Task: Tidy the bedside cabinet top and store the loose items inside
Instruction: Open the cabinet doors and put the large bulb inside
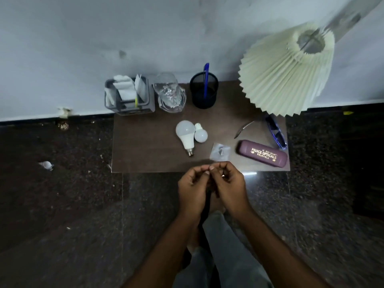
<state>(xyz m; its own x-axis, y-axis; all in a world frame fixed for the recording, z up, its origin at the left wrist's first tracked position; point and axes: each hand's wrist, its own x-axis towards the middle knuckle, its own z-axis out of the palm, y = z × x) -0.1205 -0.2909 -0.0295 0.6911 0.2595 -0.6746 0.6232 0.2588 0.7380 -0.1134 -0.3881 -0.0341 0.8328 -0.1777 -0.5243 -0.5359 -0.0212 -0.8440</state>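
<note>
6 o'clock edge of dark brown bench (pixel 145 146): left hand (pixel 193 183) and right hand (pixel 228 183) pinch thin black cord (pixel 204 210); probably light, floppy. Grip gathered loops.

One head-worn camera looks steeply down on the cabinet top (pixel 149 150) from its front, fairly near, facing the wall (pixel 104 48)
</note>
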